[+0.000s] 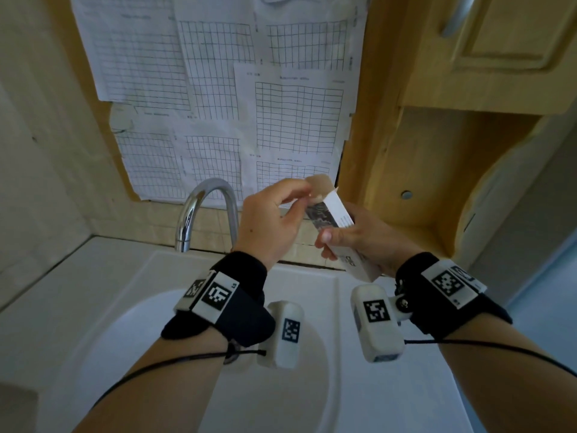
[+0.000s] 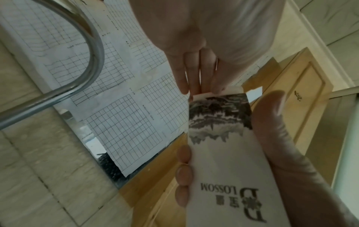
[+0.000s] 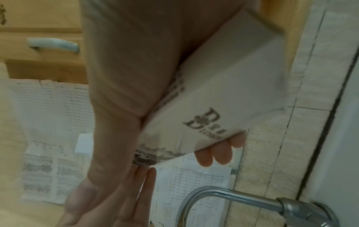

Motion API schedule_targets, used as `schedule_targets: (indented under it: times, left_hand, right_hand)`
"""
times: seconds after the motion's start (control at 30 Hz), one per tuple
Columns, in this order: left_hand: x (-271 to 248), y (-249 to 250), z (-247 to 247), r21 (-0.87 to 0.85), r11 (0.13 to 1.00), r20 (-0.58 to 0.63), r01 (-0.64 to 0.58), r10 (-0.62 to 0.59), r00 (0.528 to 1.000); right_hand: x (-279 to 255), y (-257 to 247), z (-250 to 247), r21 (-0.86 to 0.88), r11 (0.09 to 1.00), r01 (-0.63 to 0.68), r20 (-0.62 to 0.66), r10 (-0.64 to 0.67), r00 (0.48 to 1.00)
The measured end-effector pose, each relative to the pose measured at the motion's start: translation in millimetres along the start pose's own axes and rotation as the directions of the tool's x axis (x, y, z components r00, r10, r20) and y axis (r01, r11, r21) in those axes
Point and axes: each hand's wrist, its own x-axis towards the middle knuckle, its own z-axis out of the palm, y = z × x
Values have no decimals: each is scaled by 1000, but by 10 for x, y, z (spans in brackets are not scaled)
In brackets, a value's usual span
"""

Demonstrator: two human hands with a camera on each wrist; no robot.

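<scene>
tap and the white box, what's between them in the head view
The left hand lies between the tap and the white box, reaching to the box's open top end. The head view shows this plainly.

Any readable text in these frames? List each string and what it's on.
"BLOSSOM" (large B, then LOSSOM): front of the white box, seen upside down in the left wrist view.
Small characters beside the box's flower emblem: too blurred.
Headings on the gridded sheets on the wall: too small.
Small print on the wrist markers: unreadable.
</scene>
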Motion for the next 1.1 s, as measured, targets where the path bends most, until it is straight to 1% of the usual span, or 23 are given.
schedule_targets:
  times: [0.07,0.13,0.23,0.33,0.37,0.4,0.47,0.5,0.53,0.57,0.6,0.63,0.7,0.8,1.0,1.1]
  left_hand:
    - [2,-3,10,19,999,-25,-45,45,999]
    - [-25,-4,62,46,995,8,-93,93,996]
    - [-79,-26,120,49,995,48,-84,82,995]
    - [-73,-26,102,16,1000,126,-19,17,992]
    - [-68,-9,91,-27,999,130,29,-25,991]
    - [-61,17,80,-84,993,103,86,-77,992]
    - [-43,54,58,-225,950,14,218,-221,975]
    - [-32,66,51,-297,913,15,280,-289,957]
    - [-23,79,47,-354,874,57,334,-336,940]
    - [-20,89,56,-384,845,111,371,-357,927]
    - [-24,103,68,-388,836,147,388,-359,922]
    - [-25,119,85,-381,837,154,392,-361,920]
    - [-27,162,125,-378,836,114,397,-384,916]
    - [-24,203,155,-427,820,58,382,-397,916]
    - [-20,197,194,-402,844,-20,355,-395,918]
    - [17,177,208,-477,786,14,394,-442,897]
  right_hand:
    - [2,5,-12,-9,1000,-3,-8,3,1000]
    - [15,9,-18,-7,1000,-4,-12,4,1000]
    - [26,30,-1,-19,1000,-21,-10,21,1000]
    - [22,67,6,-33,999,-38,-22,37,999]
    - [22,68,6,-35,999,-33,-30,32,999]
    - [26,63,3,-45,999,-21,-41,19,999]
    - [26,43,-2,-83,997,5,-65,-10,998]
    - [22,40,-6,-101,995,12,-78,-20,997]
    - [18,40,-11,-119,993,14,-94,-26,995]
    - [9,39,-10,-141,990,13,-108,-28,994]
    - [6,37,-1,-160,987,10,-118,-29,993]
    - [5,37,13,-170,985,12,-128,-34,991]
    - [-2,29,51,-164,986,21,-146,-45,988]
    - [-9,12,72,-179,984,15,-169,-46,985]
    - [-36,-21,90,-183,982,34,-155,-63,986]
    - [-38,-34,86,-188,982,29,-133,-55,990]
